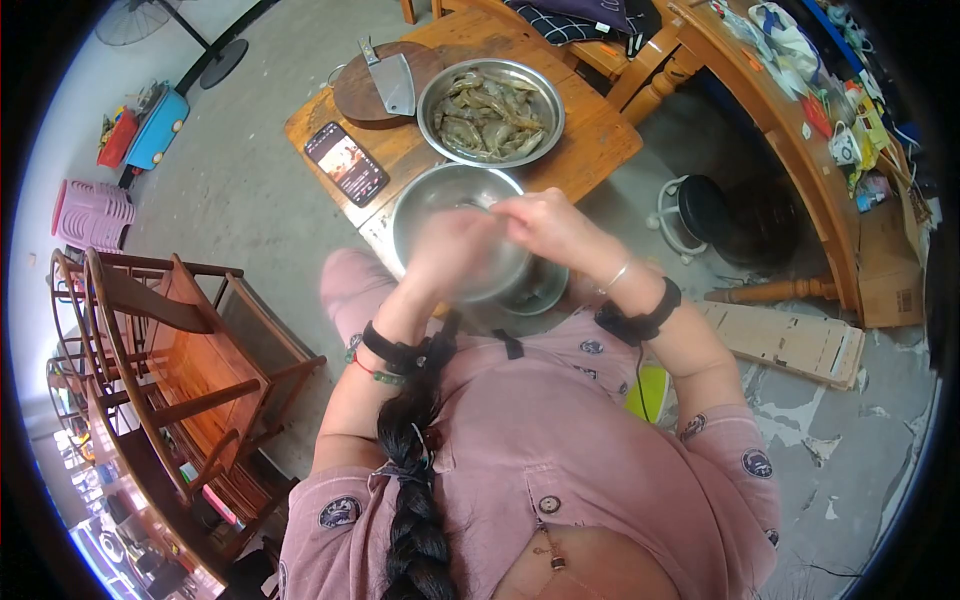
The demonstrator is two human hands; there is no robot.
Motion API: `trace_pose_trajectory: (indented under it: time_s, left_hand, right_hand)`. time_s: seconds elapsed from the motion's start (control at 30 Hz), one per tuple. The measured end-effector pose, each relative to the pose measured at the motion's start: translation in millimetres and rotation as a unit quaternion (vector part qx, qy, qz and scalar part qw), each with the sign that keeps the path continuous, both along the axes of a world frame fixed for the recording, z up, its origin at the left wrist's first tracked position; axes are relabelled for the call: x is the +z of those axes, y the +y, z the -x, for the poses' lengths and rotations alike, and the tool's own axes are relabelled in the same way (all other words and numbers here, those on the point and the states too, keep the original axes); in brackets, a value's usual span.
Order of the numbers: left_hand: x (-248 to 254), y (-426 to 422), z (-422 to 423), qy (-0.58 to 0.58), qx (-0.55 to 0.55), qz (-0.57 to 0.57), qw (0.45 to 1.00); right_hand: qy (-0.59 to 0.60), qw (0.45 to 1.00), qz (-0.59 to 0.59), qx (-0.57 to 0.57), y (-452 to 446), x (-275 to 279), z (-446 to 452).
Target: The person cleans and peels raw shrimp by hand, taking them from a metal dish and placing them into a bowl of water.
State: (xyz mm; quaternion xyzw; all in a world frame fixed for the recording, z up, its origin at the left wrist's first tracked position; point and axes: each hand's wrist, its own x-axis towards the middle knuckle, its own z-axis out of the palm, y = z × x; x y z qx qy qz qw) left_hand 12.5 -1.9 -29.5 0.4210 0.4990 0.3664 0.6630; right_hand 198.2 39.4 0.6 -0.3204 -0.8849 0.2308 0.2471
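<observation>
My right hand point(553, 232) is closed in a pinch above a metal bowl point(415, 205). What its fingertips hold is too small to make out. My left hand point(458, 250) is smeared by motion over the same bowl, close to the right one, and its fingers cannot be read. Just beyond, a larger steel basin point(549, 83) holds a heap of raw shrimp point(490, 115). Another container point(537, 290) shows partly below my right hand, mostly hidden by the hands and the first bowl.
A cleaver point(392, 82) lies on a round wooden chopping board point(350, 100). Left of the bowl, a phone point(346, 163) with a lit screen rests on the wooden table point(590, 150). A black-topped stool point(703, 210) stands at right, wooden chairs point(190, 390) at left.
</observation>
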Motion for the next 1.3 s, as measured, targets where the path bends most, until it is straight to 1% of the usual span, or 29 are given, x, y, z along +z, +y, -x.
trace_pose_trajectory:
  time_s: [0.07,0.1,0.17,0.27,0.37,0.5,0.57,0.7,0.77,0.87,0.9,0.97,1.0,1.07,1.1,1.17,1.2,1.27,1.3]
  left_hand:
    - [4.1,-0.5,-0.5,-0.007,0.001,0.010,1.000]
    - [6.2,-0.8,-0.1,-0.007,0.001,0.010,1.000]
    - [9.0,-0.8,0.6,-0.022,0.000,0.019,1.000]
    - [3.4,0.5,0.4,-0.042,0.023,0.038,0.998]
    - [1.6,0.7,0.1,-0.039,0.012,0.032,0.999]
    - [-3.5,1.6,1.0,-0.034,0.010,0.019,0.999]
    - [-17.6,3.6,4.3,0.015,-0.039,-0.107,0.993]
    - [-25.9,6.7,7.0,0.015,-0.053,-0.152,0.987]
    - [-32.5,8.0,6.6,0.011,-0.046,-0.168,0.985]
    - [-30.9,6.6,3.9,0.032,-0.048,-0.175,0.983]
    - [-31.8,6.4,3.2,0.032,-0.048,-0.175,0.983]
    - [-33.7,5.3,1.1,0.033,-0.037,-0.182,0.982]
    - [-26.2,3.3,-1.8,0.033,-0.036,-0.182,0.982]
    - [-3.7,-1.2,-8.3,-0.039,0.040,-0.013,0.998]
    - [-7.8,-0.4,-7.2,-0.039,0.039,-0.013,0.998]
    - [-19.6,0.9,-2.9,0.027,-0.013,-0.140,0.990]
    - [-16.6,0.5,-2.5,0.027,-0.012,-0.139,0.990]
    - [-10.2,0.3,-2.6,0.005,-0.012,-0.085,0.996]
    - [-10.4,0.4,-1.6,0.005,-0.012,-0.085,0.996]
  right_hand:
    - [0.011,0.999,0.046,-0.018,0.4,0.1,-1.0]
    - [0.011,0.999,0.046,-0.018,0.3,0.9,-0.5]
    - [0.061,0.998,0.027,-0.019,0.0,4.8,1.1]
    - [0.077,0.996,0.044,-0.003,-4.0,12.3,1.8]
    - [0.057,0.997,0.048,-0.008,0.5,5.2,-0.1]
    - [0.066,0.995,0.075,-0.019,0.3,4.3,-0.9]
    - [0.066,0.991,0.106,-0.037,-0.4,8.8,-1.2]
    - [0.078,0.985,0.142,-0.054,-1.7,12.8,-1.2]
    - [0.022,0.993,0.111,-0.024,-1.6,14.0,-3.2]
    - [0.004,0.992,0.128,-0.021,-0.5,16.3,-3.7]
    - [0.003,0.992,0.128,-0.021,0.1,15.1,-3.4]
    - [0.052,0.993,0.102,-0.016,1.1,10.6,-2.3]
    - [0.052,0.993,0.102,-0.015,1.3,9.3,-2.0]
    - [0.045,0.993,0.101,-0.032,1.7,8.1,-2.2]
    - [0.045,0.993,0.100,-0.033,1.7,9.3,-2.8]
    - [0.013,0.989,0.139,-0.043,1.3,12.5,-3.9]
    - [0.013,0.989,0.139,-0.042,1.3,12.3,-3.8]
    - [0.038,0.985,0.159,-0.049,1.3,11.7,-4.8]
    - [0.038,0.985,0.159,-0.050,2.0,10.7,-6.1]
